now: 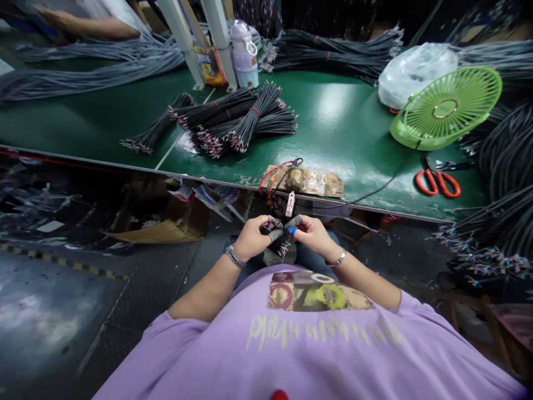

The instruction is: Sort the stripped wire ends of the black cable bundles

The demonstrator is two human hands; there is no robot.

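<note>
Low in front of my lap, just past the table's front edge, both hands work close together. My left hand (254,238) is closed around a bundle of short black cables (272,225) with stripped, reddish wire ends. More wire ends show below, between the hands. My right hand (315,236) is closed in a pinch beside the bundle, grey and blue covers on its fingertips; whatever lies between those fingers is too small to make out. Just above the hands a wooden board (322,183) carries a taped-down piece, red and black leads and a small pinkish-white block (290,204).
Tied bundles of black cables (250,119) lie on the green table (341,122). To the right are orange-handled scissors (437,183), a green fan (447,108) and a plastic bag (416,69). A bottle (245,55) stands behind. A co-worker's arm (95,25) shows at upper left.
</note>
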